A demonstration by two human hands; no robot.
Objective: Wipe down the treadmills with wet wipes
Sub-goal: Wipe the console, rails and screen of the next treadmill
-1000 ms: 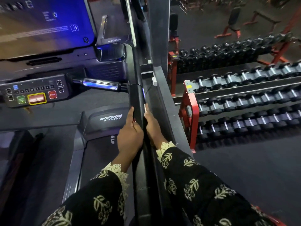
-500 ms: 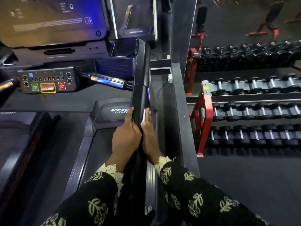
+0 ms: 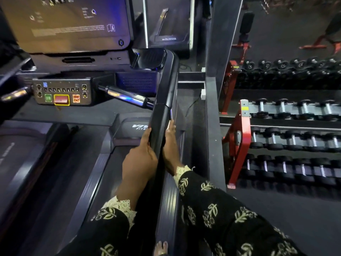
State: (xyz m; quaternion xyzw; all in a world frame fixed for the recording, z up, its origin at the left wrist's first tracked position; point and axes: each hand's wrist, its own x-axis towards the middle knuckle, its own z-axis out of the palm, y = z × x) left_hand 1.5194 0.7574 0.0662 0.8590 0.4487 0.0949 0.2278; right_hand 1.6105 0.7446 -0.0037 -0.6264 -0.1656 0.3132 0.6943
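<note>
Reaching forward in patterned sleeves [image 3: 221, 215], both hands flanked the black handrail [image 3: 163, 109] of the treadmill [image 3: 127, 130]. The left hand [image 3: 139, 161] lay against the rail's inner side, one finger straight along it; whether the rest curled round could not be told. The right hand [image 3: 170, 148] pressed flat on the outer side, a sliver of white wet wipe [image 3: 168, 125] at its fingertips. Beyond sat the control panel [image 3: 62, 93], and a dumbbell rack [image 3: 241, 137] stood to the right.
</note>
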